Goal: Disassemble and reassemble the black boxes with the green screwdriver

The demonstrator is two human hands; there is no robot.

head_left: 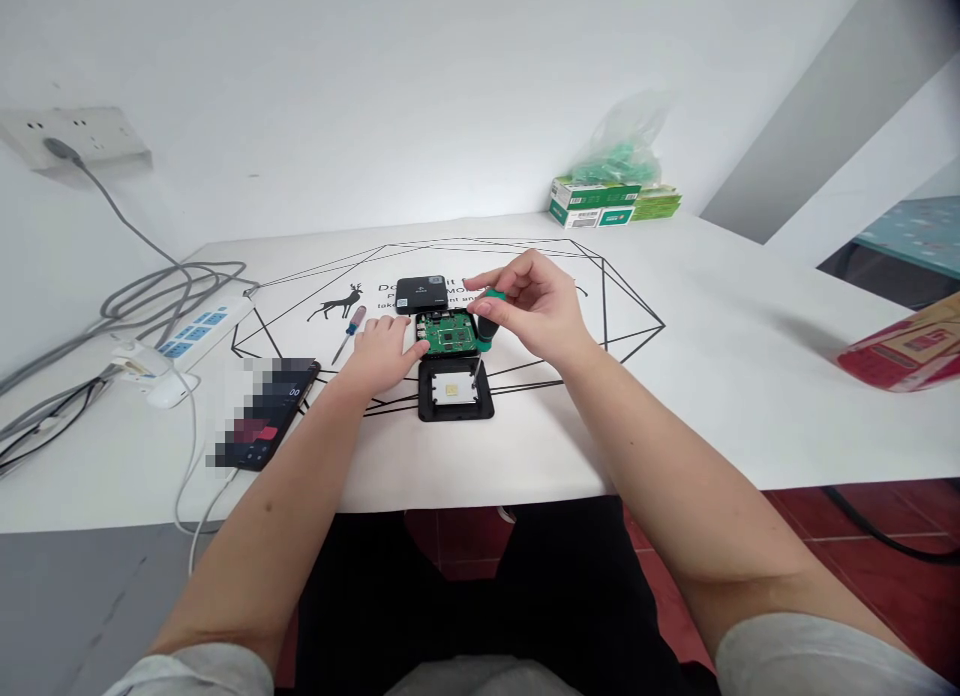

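My right hand [541, 311] grips a screwdriver [489, 328] with a green and black handle. Its shaft points down at the right side of a black cover [456, 411] that has a white metal plate [465, 388] inside; whether the tip touches is too small to tell. Just behind the cover lies a black casing with a green circuit board [448, 336]. My left hand [386, 352] rests open on the table, its thumb and fingertips at the casing's left edge. A flat black box [421, 294] with labels sits behind the board.
A second screwdriver [350, 333] lies left of my left hand. On the table's left are a phone [274, 421], a power strip [206, 328] and grey cables [142, 291]. Green and white boxes [596, 204] under a plastic bag stand back right; a red package [904, 348] lies far right.
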